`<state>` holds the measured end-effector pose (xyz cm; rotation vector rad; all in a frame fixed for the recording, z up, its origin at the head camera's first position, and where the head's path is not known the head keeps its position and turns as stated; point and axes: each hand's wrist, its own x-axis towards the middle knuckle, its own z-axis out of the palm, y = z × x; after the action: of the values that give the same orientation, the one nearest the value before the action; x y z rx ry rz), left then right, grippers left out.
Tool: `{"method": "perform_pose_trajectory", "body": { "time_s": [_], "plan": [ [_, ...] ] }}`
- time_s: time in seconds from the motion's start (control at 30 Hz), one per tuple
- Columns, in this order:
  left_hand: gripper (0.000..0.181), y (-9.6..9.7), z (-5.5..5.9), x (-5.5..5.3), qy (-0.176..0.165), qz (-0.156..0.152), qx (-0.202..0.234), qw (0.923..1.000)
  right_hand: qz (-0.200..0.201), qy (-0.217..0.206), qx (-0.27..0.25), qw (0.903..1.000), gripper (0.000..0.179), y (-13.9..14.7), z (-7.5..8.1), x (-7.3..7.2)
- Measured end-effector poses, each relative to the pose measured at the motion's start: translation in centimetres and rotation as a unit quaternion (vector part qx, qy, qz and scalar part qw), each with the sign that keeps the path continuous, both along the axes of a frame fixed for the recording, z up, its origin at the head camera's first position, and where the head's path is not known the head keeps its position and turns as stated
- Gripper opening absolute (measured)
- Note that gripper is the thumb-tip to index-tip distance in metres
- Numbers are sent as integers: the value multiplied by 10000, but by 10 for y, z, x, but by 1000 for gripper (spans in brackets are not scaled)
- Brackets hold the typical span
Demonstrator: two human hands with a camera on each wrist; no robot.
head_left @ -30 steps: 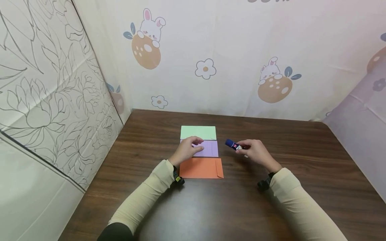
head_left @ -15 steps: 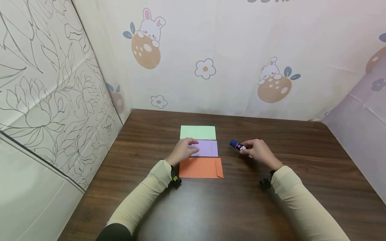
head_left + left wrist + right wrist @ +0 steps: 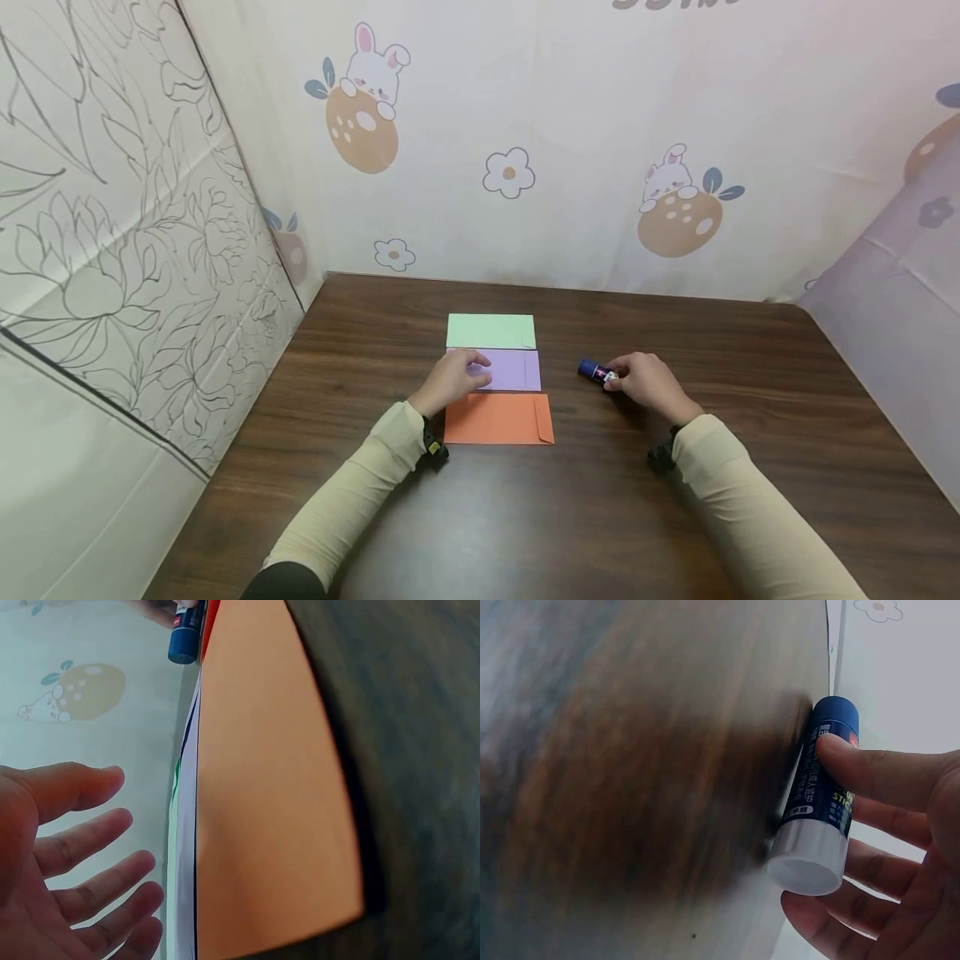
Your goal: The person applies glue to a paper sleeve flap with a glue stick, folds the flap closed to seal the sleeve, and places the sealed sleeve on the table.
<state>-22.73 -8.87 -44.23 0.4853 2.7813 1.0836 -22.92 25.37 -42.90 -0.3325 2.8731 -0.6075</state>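
Note:
My right hand (image 3: 651, 383) pinches a glue stick (image 3: 821, 795) between thumb and fingers, right of the envelopes. It has a blue cap, a dark blue label and a white base, and lies tilted close over the table. My left hand (image 3: 450, 379) hovers at the left end of the purple envelope (image 3: 513, 370), fingers relaxed and holding nothing; in the left wrist view the fingers (image 3: 97, 892) are spread apart. Below the purple one lies an orange envelope (image 3: 498, 418) with its flap at the right. A green envelope (image 3: 491, 331) lies above it.
The envelopes lie in a column on the dark wooden table (image 3: 480, 508). A pale curtain (image 3: 570, 100) with rabbit prints rises behind the table's back edge. At the left stands a white panel (image 3: 127, 217) with line-drawn flowers.
My right hand has moved slightly right and lowered the glue stick toward the table, its cap end sinking. My left hand has drawn back a little to the left.

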Motion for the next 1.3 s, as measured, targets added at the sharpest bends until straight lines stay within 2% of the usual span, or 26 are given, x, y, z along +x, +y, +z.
{"method": "perform_pose_trajectory", "body": {
  "time_s": [0.33,0.77,0.9,1.1,1.3],
  "plan": [
    [23,2,0,1,-94,104,23,9999,-43,-35,18,10000,37,-1,0,-1],
    [24,5,4,5,-160,-37,115,9998,41,22,-29,10000,44,-2,2,0],
    [24,6,5,6,-176,-66,193,9996,91,198,-31,9998,41,-3,3,1],
    [25,7,3,7,-124,-75,88,9999,246,660,67,9975,37,-6,2,3],
    [26,10,6,8,-97,-99,112,9998,200,746,65,9970,39,-8,4,5]
  ]
}}
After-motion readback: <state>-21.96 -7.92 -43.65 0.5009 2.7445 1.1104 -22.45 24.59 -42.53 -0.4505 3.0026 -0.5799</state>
